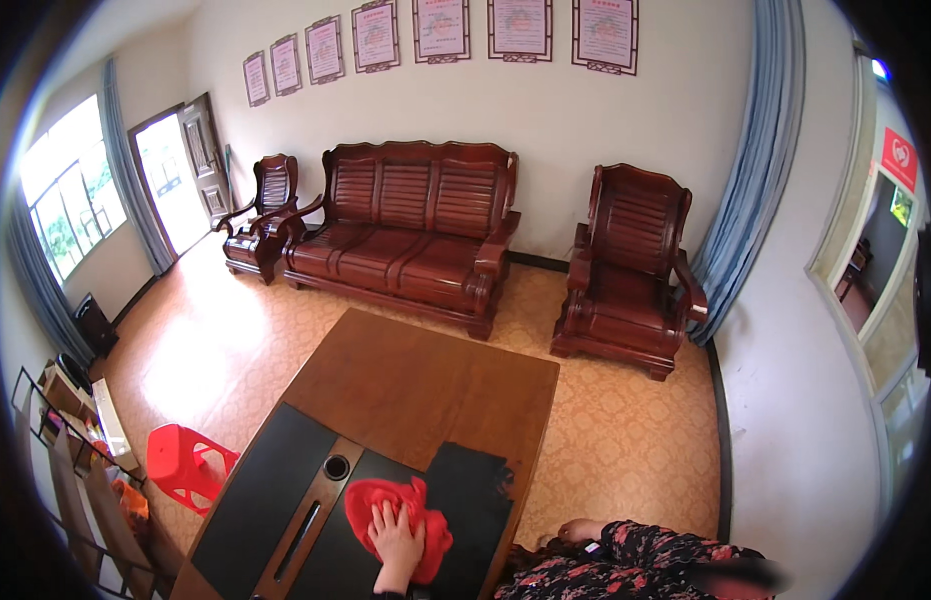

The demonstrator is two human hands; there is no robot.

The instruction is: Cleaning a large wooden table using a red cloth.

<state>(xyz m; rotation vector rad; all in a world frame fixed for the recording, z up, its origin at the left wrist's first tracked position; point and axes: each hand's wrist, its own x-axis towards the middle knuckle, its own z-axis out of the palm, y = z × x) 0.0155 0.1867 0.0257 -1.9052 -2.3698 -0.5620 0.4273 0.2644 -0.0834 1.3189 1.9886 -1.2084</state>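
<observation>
My left hand (pixel 398 543) comes in from the lower edge and grips a crumpled red cloth (pixel 438 540), pressing it onto the desk from above with the fingers somewhat spread. Beneath the cloth lies a black panel of the brown wooden desk (pixel 436 365). Just right of the cloth, a darker black patch (pixel 471 490) with a ragged right edge covers part of the desktop. Beyond the cloth, a wooden strip holds a round dark-rimmed hole (pixel 336 467) and a long slot (pixel 298 540). My right hand does not show.
At the lower right, close to the desk, is a person in black floral clothing (pixel 646 560). A red plastic stool (pixel 186 465) stands left of the desk, near a shelf rack (pixel 86 500). Behind the desk are a dark red wooden sofa (pixel 406 225) and a matching armchair (pixel 631 270).
</observation>
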